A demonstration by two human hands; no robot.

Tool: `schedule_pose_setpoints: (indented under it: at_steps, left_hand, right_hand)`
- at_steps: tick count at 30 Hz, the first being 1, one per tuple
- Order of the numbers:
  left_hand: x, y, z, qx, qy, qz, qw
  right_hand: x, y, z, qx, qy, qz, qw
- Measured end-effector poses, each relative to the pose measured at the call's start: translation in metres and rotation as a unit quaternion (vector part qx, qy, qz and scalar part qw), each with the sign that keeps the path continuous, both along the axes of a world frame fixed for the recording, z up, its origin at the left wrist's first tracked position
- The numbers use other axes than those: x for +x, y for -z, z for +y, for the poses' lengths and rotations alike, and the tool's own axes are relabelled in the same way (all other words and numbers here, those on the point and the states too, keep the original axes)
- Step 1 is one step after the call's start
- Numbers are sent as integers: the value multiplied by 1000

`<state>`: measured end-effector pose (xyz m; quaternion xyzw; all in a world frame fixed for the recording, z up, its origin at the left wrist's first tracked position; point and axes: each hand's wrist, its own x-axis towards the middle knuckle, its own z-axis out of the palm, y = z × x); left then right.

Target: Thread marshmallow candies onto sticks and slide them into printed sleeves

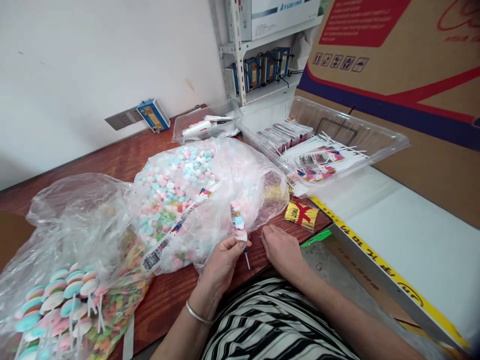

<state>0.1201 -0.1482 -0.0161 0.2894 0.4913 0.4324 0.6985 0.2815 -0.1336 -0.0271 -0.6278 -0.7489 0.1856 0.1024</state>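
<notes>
My left hand [224, 260] pinches a candy skewer [237, 220] near its lower end. Pink, blue and white soft sweets are stacked along it, and a thin white stick pokes out below. Close by on the right, my right hand [284, 250] is closed with curled fingers; whatever sits in its fingertips is too small to make out. Behind both hands lies a big clear bag [180, 175] full of pastel sweets. A printed paper strip [176, 227] rests across that bag. Beside the right hand is a gold packet of twist ties [301, 215].
At the left, a clear bag [75, 200] lies by pastel disc sweets on sticks [73, 290] and colourful gummies [123, 310]. Clear plastic trays [386, 142] hold printed cards and white sticks. A large carton [412, 110] stands right; yellow tape [382, 265] edges the white surface.
</notes>
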Motion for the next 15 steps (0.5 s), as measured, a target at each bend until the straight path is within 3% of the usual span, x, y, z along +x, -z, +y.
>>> schedule_pose_setpoints:
  at_steps: [6, 9, 12, 15]
  left_hand:
    - [-12, -6, 1, 29, -21, 12, 999]
    - [-18, -17, -3, 106, -23, 162, 981]
    - [-21, -31, -3, 199, -4, 363, 910]
    - [-19, -41, -2, 285, 3, 483, 828]
  right_hand:
    - [30, -9, -9, -14, -48, 83, 995]
    - [38, -26, -22, -4, -67, 230, 971]
    - [31, -45, -31, 28, -88, 357, 930]
    - [12, -55, -29, 53, -127, 421, 896]
